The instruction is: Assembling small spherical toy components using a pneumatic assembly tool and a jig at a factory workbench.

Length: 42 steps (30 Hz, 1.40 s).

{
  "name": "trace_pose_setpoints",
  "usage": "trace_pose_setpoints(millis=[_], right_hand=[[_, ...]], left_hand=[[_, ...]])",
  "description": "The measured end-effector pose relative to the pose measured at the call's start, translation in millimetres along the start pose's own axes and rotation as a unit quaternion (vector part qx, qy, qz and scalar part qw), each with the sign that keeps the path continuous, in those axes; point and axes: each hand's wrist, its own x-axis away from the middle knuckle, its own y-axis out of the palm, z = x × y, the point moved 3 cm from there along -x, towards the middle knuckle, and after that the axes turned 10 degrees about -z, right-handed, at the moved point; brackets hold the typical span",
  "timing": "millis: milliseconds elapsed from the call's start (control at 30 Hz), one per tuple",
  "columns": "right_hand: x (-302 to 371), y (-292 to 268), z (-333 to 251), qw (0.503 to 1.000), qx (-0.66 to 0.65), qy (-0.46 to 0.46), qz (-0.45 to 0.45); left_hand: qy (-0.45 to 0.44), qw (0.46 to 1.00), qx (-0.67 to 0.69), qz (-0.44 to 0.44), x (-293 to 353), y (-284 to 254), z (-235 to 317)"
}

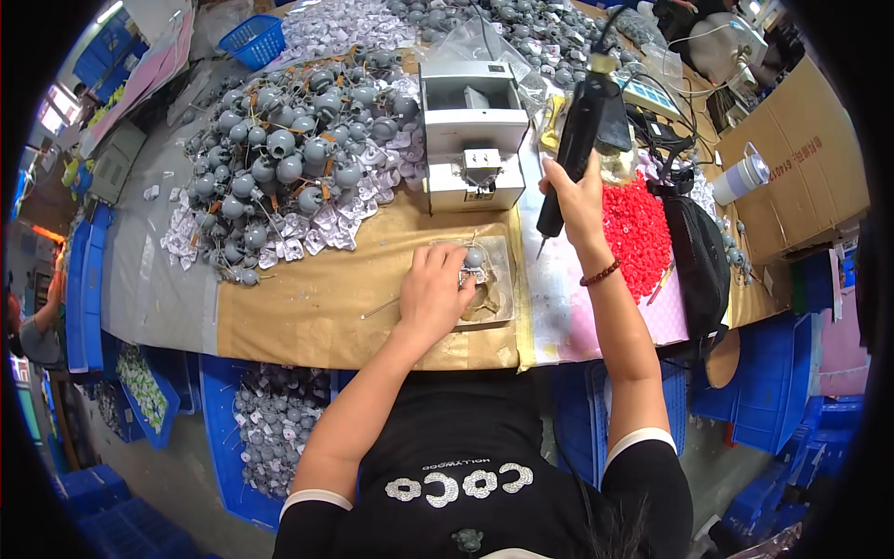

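Observation:
My right hand is wrapped around a black electric screwdriver, raised over the table with its thin bit pointing down and slightly left. At the middle front, my left hand has its fingers closed on a small grey ball-shaped part. That part sits at the far end of a shallow tray-like fixture; the fingers partly cover it. A thin rod or wire sticks out to the left of this hand.
Grey ball-shaped parts and white pieces lie heaped at left. A white boxy device stands beyond the fixture. Small red pieces and a black bag lie right. Blue bins sit below the table edge.

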Motion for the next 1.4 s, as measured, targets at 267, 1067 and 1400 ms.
trace_pose_setpoints(millis=[267,1067,1400], right_hand=[[58,4,35,0.951,0.269,-0.150,-0.035],[36,-92,58,0.828,0.530,-0.137,-0.119],[14,-123,109,0.725,0.661,-0.131,-0.140]], left_hand=[[0.055,0.997,-0.011,0.052,13,-1,4],[-0.192,0.917,-0.047,-0.346,154,-208,-49],[-0.074,0.984,-0.159,-0.028,34,-100,-106]])
